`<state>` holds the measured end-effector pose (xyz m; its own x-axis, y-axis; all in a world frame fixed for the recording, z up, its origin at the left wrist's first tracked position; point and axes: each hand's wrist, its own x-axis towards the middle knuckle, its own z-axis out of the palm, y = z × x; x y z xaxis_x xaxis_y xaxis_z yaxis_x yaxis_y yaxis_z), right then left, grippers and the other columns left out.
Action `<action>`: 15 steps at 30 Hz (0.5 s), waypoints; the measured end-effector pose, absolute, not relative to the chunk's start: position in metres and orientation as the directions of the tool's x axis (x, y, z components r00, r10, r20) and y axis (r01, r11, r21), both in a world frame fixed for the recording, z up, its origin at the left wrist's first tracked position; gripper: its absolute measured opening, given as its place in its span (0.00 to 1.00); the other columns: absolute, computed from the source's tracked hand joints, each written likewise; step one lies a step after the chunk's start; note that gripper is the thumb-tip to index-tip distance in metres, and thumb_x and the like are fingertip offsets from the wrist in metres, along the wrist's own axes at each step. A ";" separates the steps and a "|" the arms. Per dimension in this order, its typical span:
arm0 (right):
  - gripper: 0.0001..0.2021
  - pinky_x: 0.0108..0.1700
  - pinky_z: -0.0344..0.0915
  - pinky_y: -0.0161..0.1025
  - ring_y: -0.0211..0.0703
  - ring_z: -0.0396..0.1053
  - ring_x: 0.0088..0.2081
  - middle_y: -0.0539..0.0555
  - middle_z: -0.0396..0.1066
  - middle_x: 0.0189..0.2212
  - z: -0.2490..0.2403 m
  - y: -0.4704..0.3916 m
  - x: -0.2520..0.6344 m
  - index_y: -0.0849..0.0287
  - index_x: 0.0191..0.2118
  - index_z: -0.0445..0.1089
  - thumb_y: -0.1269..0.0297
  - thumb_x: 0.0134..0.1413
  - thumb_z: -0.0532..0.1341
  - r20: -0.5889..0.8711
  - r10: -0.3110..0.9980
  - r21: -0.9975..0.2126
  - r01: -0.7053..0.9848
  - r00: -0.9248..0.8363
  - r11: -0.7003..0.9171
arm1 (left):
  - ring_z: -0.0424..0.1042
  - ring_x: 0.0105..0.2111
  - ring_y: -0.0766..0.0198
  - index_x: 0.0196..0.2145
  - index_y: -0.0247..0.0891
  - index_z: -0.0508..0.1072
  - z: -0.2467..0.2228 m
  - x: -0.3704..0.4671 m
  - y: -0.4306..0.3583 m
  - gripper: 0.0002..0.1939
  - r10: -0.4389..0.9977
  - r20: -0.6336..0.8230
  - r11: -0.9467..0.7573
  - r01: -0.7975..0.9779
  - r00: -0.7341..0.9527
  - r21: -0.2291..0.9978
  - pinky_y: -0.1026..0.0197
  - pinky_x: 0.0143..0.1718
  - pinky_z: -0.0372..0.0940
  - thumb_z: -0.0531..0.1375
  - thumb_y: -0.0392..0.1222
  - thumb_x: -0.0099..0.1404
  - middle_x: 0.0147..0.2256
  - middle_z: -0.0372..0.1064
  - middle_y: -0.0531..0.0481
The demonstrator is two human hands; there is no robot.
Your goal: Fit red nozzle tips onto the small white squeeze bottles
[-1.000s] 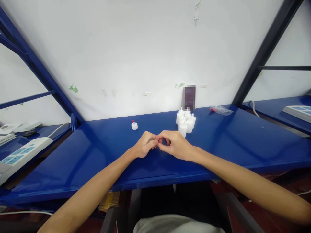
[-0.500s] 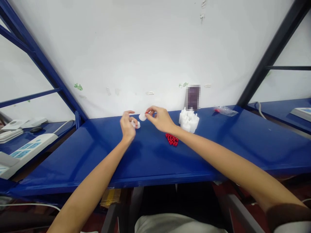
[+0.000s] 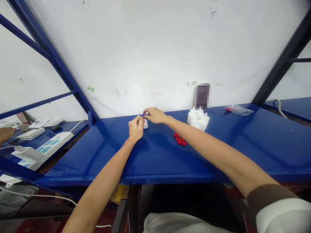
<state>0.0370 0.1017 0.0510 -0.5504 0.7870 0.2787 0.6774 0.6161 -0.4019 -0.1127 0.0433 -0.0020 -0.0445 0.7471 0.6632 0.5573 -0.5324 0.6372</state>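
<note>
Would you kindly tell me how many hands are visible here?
3: left hand and right hand meet at the white cap; another person's hand shows at the far left edge.

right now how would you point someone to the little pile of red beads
Start at the long glossy blue metal bench against the white wall. Right of the two hands, and in front of the cluster of white plastic caps, lies a heap of small round red beads, the only loose red pile on the bench.

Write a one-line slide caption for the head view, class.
Both hands, left hand and right hand, meet at a small white cap on the blue bench, beside red beads and white caps.
</note>
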 end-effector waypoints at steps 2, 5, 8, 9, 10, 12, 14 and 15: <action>0.15 0.39 0.60 0.37 0.44 0.70 0.41 0.57 0.76 0.42 0.054 0.093 0.051 0.57 0.52 0.71 0.64 0.62 0.55 0.279 0.784 -0.370 0.691 -0.554 0.621 | 0.58 0.19 0.69 0.28 0.37 0.67 -0.003 -0.111 0.043 0.16 0.761 0.642 -0.568 0.568 0.089 0.595 0.66 0.26 0.56 0.49 0.46 0.70 0.18 0.59 0.57; 0.13 0.37 0.59 0.38 0.45 0.71 0.39 0.56 0.76 0.40 0.057 0.062 0.085 0.57 0.49 0.72 0.65 0.62 0.55 0.263 0.757 -0.269 0.708 -0.599 0.653 | 0.60 0.20 0.69 0.30 0.37 0.69 -0.003 -0.106 0.041 0.17 0.779 0.575 -0.610 0.518 0.251 0.600 0.66 0.27 0.57 0.50 0.49 0.71 0.19 0.60 0.57; 0.11 0.34 0.56 0.38 0.45 0.71 0.37 0.55 0.76 0.38 0.053 0.016 0.126 0.55 0.47 0.72 0.64 0.63 0.56 0.242 0.736 -0.166 0.721 -0.632 0.673 | 0.61 0.20 0.69 0.32 0.36 0.70 -0.002 -0.096 0.037 0.18 0.788 0.509 -0.616 0.457 0.346 0.642 0.66 0.26 0.58 0.52 0.52 0.70 0.20 0.62 0.56; 0.10 0.33 0.56 0.38 0.45 0.71 0.37 0.55 0.75 0.37 0.050 0.001 0.139 0.56 0.45 0.72 0.64 0.62 0.56 0.229 0.740 -0.136 0.732 -0.633 0.668 | 0.61 0.20 0.69 0.32 0.36 0.71 -0.001 -0.092 0.034 0.18 0.789 0.495 -0.614 0.436 0.364 0.658 0.66 0.26 0.57 0.53 0.53 0.70 0.20 0.61 0.56; 0.09 0.32 0.55 0.37 0.44 0.71 0.36 0.56 0.75 0.38 0.047 -0.012 0.150 0.56 0.45 0.71 0.65 0.62 0.56 0.208 0.745 -0.112 0.741 -0.634 0.662 | 0.61 0.19 0.69 0.32 0.36 0.71 -0.001 -0.089 0.032 0.18 0.784 0.488 -0.618 0.412 0.384 0.669 0.66 0.25 0.57 0.53 0.53 0.70 0.20 0.61 0.56; 0.07 0.30 0.53 0.37 0.42 0.70 0.33 0.55 0.74 0.38 0.039 -0.030 0.167 0.56 0.42 0.71 0.65 0.63 0.56 0.176 0.771 -0.091 0.770 -0.612 0.632 | 0.61 0.19 0.69 0.32 0.35 0.71 0.000 -0.082 0.027 0.18 0.751 0.493 -0.651 0.363 0.440 0.667 0.66 0.24 0.57 0.54 0.53 0.70 0.21 0.61 0.56; 0.07 0.29 0.52 0.37 0.42 0.69 0.32 0.55 0.73 0.38 0.031 -0.038 0.175 0.56 0.41 0.71 0.64 0.63 0.56 0.170 0.785 -0.088 0.784 -0.596 0.614 | 0.61 0.20 0.70 0.32 0.35 0.71 0.001 -0.078 0.022 0.19 0.689 0.506 -0.709 0.338 0.519 0.619 0.66 0.25 0.57 0.52 0.51 0.71 0.21 0.62 0.55; 0.07 0.28 0.52 0.37 0.42 0.69 0.32 0.54 0.73 0.38 0.027 -0.039 0.177 0.56 0.40 0.70 0.63 0.64 0.56 0.174 0.788 -0.092 0.787 -0.591 0.610 | 0.61 0.20 0.70 0.31 0.34 0.71 0.001 -0.077 0.021 0.19 0.658 0.507 -0.736 0.336 0.557 0.587 0.66 0.26 0.57 0.51 0.51 0.72 0.21 0.62 0.55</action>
